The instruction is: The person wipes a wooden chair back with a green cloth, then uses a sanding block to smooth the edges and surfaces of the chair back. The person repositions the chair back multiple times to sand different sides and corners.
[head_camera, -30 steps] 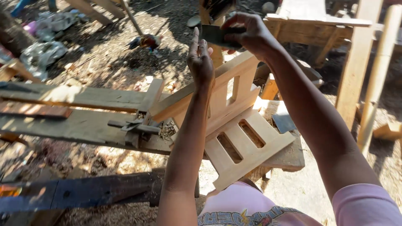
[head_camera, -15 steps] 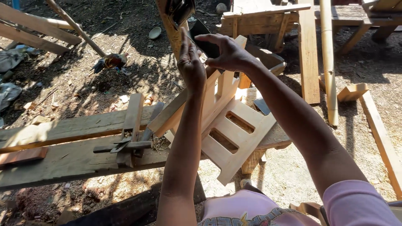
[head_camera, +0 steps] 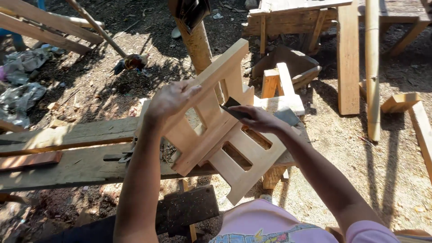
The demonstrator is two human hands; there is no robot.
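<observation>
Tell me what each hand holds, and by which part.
The left hand grips the pale wooden frame by its long upper rail. The right hand holds a small dark sheet by one end, against the frame.

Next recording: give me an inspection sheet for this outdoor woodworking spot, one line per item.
Surface: rough plank bench, sunlit, with wood shavings on it.
Job's things: pale wooden frame with slots, tilted on the bench edge; dark sanding piece pressed on it.
Clutter: metal tool on the bench; offcuts and a box behind.
Grips: left hand holds the frame's top rail; right hand holds the sanding piece.
Cables: nothing seen.
Surroundings: dirt ground, a post, a bamboo pole, loose boards, rags at left.
</observation>
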